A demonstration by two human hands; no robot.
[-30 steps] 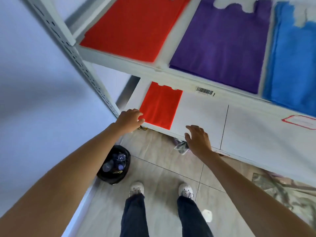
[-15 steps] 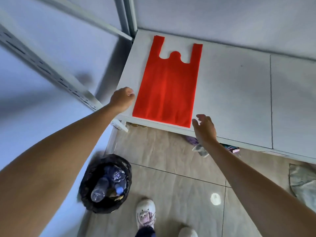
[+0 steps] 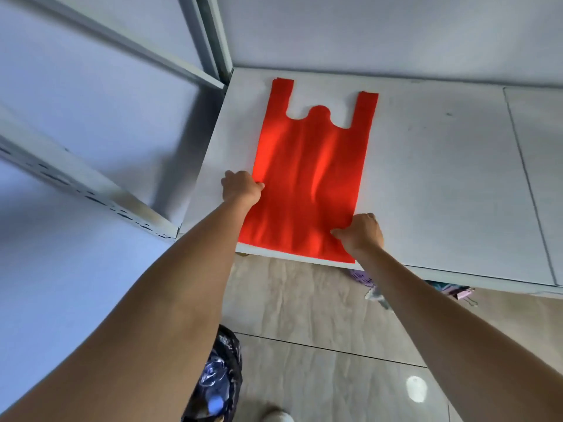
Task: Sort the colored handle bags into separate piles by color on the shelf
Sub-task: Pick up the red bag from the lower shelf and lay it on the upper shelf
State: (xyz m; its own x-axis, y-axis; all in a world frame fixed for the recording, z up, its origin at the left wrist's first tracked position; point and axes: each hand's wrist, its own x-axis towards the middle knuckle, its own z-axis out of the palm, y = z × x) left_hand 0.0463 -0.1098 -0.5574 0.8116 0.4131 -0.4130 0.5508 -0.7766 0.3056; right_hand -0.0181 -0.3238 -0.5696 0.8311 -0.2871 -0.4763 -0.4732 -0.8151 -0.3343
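A red handle bag (image 3: 310,178) lies flat on the white lower shelf (image 3: 441,178), handles pointing to the back wall, its bottom edge at the shelf's front lip. My left hand (image 3: 240,187) is closed on the bag's left edge about halfway along. My right hand (image 3: 361,231) pinches the bag's near right corner. The cloth between both hands is slightly rippled. The upper shelf with the other colored bags is out of view.
A grey perforated shelf post (image 3: 91,190) and a rear upright (image 3: 213,35) stand at the left. Below the shelf is tiled floor (image 3: 320,345), a black bin bag with plastic bottles (image 3: 219,382), and some crumpled items (image 3: 377,293) under the shelf edge.
The view has dropped from the upper shelf to the lower one. Both hands moved from the shelf's front edge onto the red bag and closed on its left edge and right corner.
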